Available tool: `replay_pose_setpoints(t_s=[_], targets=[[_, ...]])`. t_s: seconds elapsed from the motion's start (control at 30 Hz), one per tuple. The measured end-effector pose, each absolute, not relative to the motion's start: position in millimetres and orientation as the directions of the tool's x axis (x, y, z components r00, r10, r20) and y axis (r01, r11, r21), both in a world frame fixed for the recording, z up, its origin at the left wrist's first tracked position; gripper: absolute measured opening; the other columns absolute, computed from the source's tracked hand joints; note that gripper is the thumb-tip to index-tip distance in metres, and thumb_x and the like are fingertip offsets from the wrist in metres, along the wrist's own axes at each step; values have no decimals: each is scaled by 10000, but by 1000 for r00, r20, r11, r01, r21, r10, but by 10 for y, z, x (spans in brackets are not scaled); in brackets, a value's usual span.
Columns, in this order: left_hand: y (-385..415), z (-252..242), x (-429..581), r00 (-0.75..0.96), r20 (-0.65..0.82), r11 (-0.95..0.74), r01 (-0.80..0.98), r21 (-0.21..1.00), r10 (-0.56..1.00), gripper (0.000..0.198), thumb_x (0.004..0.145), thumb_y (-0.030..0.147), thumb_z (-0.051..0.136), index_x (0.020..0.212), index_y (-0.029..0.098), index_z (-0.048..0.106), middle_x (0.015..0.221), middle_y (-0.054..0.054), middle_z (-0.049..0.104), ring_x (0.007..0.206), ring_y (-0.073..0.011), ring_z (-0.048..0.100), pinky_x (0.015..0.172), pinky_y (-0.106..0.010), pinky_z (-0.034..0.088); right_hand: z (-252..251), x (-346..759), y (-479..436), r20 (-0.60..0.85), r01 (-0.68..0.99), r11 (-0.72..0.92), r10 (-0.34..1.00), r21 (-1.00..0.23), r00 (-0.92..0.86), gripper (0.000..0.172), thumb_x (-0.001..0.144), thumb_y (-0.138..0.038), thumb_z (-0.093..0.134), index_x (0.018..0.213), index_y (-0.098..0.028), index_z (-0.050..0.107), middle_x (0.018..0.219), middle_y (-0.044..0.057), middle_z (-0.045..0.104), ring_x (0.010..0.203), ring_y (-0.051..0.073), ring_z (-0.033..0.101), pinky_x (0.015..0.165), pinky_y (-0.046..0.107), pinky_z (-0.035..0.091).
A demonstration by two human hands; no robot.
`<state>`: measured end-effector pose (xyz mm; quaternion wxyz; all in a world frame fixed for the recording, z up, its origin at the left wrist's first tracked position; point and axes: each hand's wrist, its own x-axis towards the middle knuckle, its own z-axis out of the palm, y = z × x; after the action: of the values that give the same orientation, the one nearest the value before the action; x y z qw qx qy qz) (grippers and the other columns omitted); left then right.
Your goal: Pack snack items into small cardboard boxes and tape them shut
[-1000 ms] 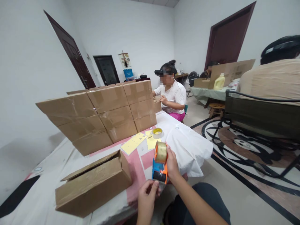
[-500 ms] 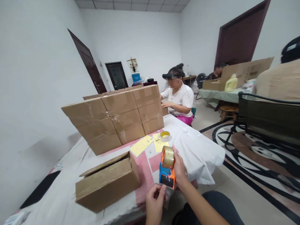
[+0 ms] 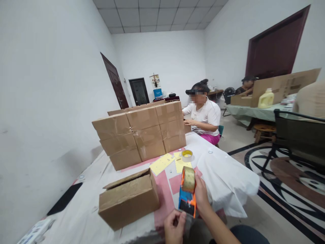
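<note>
My right hand (image 3: 202,194) is closed around an orange and blue tape dispenser (image 3: 187,196), loaded with a roll of clear brownish packing tape (image 3: 188,179). My left hand (image 3: 174,224) pinches at the dispenser's lower edge, apparently on the tape's free end; the clear film between the fingers is hard to make out. Left of both hands, on the cloth-covered table, lies a long cardboard box (image 3: 129,203) whose top flap stands slightly raised. Neither hand touches this box.
Stacked taped cartons (image 3: 149,134) form a wall across the table (image 3: 218,169). Yellow sheets (image 3: 162,164) and a tape roll (image 3: 187,155) lie before it. A co-worker in a white shirt (image 3: 207,113) sits behind. A chair (image 3: 299,135) stands at right, a black flat object (image 3: 65,199) at left.
The camera view has tilted up and turned left, so everything appears shifted right and lower. My hands keep the same hold on the dispenser and at its edge.
</note>
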<state>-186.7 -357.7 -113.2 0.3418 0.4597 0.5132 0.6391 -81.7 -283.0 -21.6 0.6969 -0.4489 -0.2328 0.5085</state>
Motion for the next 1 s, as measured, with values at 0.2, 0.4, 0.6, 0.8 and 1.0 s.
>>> replay_pose_setpoints(t_s=[0.2, 0.4, 0.6, 0.8, 1.0], targets=[[-3563, -1154, -1848, -369, 263, -260, 59, 964, 891, 673, 699, 816, 602, 480, 190, 486, 444, 48, 355, 458, -101, 322, 470, -226, 343, -154, -801, -2895, -97, -414, 88, 909, -906, 406, 465, 685, -661, 625, 772, -205, 627, 673, -9, 632, 691, 217, 616, 649, 324, 498], [-3536, -1267, -1907, -406, 252, -274, 4, 962, 879, 690, 629, 846, 630, 476, 188, 490, 449, 52, 323, 460, -93, 279, 457, -225, 301, -74, -866, -2969, -99, -351, 40, 923, -936, 372, 498, 693, -699, 589, 733, -202, 597, 658, 4, 620, 662, 211, 595, 606, 322, 478], [-3505, -1241, -1968, -413, 293, -315, 17, 949, 862, 667, 590, 818, 681, 469, 184, 511, 441, 65, 296, 460, -84, 239, 470, -235, 267, 32, -929, -2986, -137, -429, 21, 932, -903, 334, 477, 676, -656, 614, 785, -191, 609, 698, 5, 632, 684, 207, 602, 613, 312, 488], [-3558, -1207, -1964, -357, 266, -266, 50, 963, 895, 661, 661, 813, 636, 505, 188, 486, 464, 53, 341, 484, -98, 306, 490, -231, 298, 73, -929, -3000, -132, -429, 11, 943, -903, 304, 447, 711, -638, 612, 806, -202, 587, 672, -21, 604, 641, 190, 585, 578, 304, 481], [-3608, -1166, -1978, -289, 279, -250, 133, 959, 916, 690, 719, 827, 563, 481, 191, 442, 487, 39, 362, 520, -116, 340, 531, -247, 317, 28, -927, -2978, -121, -433, 29, 942, -901, 313, 427, 739, -624, 608, 818, -205, 589, 674, -18, 611, 636, 193, 592, 586, 312, 485]])
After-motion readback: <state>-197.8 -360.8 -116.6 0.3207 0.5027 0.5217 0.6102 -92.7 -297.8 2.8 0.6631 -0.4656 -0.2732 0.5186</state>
